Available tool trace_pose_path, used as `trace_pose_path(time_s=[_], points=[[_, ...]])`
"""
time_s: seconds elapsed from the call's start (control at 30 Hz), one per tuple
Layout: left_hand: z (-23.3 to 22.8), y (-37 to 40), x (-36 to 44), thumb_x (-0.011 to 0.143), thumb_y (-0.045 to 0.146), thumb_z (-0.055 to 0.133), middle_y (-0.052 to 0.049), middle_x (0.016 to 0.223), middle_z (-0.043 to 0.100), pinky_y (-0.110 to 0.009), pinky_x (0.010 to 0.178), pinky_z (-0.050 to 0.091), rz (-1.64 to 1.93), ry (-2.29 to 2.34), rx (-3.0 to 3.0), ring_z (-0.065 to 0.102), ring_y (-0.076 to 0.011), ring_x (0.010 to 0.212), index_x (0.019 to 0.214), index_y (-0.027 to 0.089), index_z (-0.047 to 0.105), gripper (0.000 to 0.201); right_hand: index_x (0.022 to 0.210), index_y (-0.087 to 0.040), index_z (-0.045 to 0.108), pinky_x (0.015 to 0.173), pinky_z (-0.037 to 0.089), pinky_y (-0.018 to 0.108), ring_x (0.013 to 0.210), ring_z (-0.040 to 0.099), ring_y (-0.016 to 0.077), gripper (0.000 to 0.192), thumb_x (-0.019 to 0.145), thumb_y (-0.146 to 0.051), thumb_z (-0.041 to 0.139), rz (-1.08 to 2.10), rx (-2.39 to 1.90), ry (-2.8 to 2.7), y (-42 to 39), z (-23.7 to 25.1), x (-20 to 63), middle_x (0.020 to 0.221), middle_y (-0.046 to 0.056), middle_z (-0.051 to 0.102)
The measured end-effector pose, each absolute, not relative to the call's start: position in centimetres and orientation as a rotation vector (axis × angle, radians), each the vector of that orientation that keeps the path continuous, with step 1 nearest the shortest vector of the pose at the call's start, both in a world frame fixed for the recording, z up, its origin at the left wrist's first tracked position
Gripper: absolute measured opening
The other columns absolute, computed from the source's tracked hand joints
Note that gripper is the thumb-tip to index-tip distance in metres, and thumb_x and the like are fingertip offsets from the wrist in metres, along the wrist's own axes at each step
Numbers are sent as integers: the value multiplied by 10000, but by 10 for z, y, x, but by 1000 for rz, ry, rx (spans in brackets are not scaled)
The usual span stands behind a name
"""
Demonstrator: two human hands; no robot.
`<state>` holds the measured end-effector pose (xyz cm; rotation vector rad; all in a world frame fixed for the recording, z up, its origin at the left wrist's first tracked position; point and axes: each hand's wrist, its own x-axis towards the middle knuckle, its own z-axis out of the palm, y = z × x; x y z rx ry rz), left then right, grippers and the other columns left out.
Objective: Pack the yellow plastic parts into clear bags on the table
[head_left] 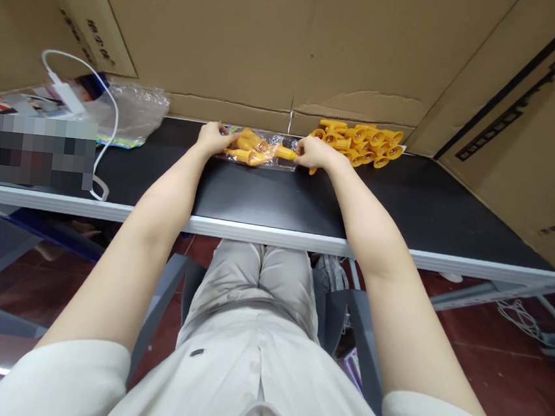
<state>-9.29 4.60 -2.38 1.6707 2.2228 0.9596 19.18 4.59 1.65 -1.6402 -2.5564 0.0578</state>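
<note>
On the black tabletop, a clear plastic bag (278,163) lies flat with several yellow plastic pieces (250,141) in it, which have ribbed bodies and flared, cup-like ends. My left hand (215,138) is closed on the left end of this bag, thumb on top. At the bag's right end my right hand (313,151) pinches the narrow end of one yellow flared piece (285,152), whose wide end points left into the bag. Just behind and right of my right hand sits a pile of similar yellow pieces (369,142).
A stack of clear bags (137,113) lies at the left, beside a white cable with a plug (70,95). Cardboard walls (273,44) close off the back and right side. A pale metal edge (265,234) runs along the table's front.
</note>
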Motion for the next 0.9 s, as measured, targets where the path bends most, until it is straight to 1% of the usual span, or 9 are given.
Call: trace_pose_path(time_s=[0.1,0.13,0.23,0.33,0.4,0.53,0.67,0.77,0.9], points=[[-24,45,-93,904,381,720,-204,1254,792,-405,1198,519,1006,2193,1664,698,-390,1314,1119,125,809,346,941,-194,778,1051,626,434,1042,774,287,116,853,-141,833,118,-1534,-2416,55,12,196,1008,79,816],[-23,44,-93,904,379,717,-207,1235,793,-395,1192,519,1027,2187,1651,699,-388,1305,1099,122,805,334,884,-198,761,1021,635,427,990,770,276,132,824,-144,866,187,-1510,-2379,58,12,197,939,66,800],[-23,44,-94,916,382,710,-195,1183,799,-389,1179,520,1061,2166,1630,697,-383,1285,1057,135,797,297,741,-201,703,863,647,375,793,721,220,246,742,-107,930,470,-1473,-2293,63,12,202,736,29,714],[-23,45,-95,924,380,708,-177,1140,809,-407,1176,526,1062,2150,1639,697,-384,1275,1053,150,797,278,687,-195,686,781,623,350,672,657,172,286,714,-72,944,641,-1466,-2196,60,16,206,633,1,645],[-23,45,-95,939,383,702,-180,1150,811,-404,1167,532,1060,2146,1646,705,-381,1262,1051,150,799,276,689,-188,703,780,613,342,662,650,163,276,704,-79,956,689,-1435,-2148,56,18,206,625,-1,649],[-24,46,-92,986,402,679,-192,1200,809,-401,1140,548,1022,2128,1680,727,-369,1217,1037,139,801,294,725,-182,744,799,610,322,726,687,176,229,700,-128,966,716,-1360,-2126,51,17,200,678,10,700],[-27,50,-94,997,417,645,-164,1130,816,-396,1120,559,994,2100,1743,735,-342,1172,1038,133,803,328,704,-190,724,765,621,298,740,690,173,249,701,-181,972,699,-1313,-2105,52,9,186,700,3,701],[-31,56,-100,1006,425,607,-161,1098,812,-386,1115,559,1005,2077,1779,735,-329,1171,1043,129,803,357,710,-192,725,746,630,296,729,683,167,256,709,-204,981,750,-1260,-2043,51,6,180,711,13,714],[-39,64,-108,1002,450,610,-168,1050,816,-412,1108,570,1043,2029,1764,743,-331,1138,1034,137,809,372,740,-188,749,785,635,307,746,699,170,239,717,-214,985,848,-1227,-2020,50,4,182,747,29,746]])
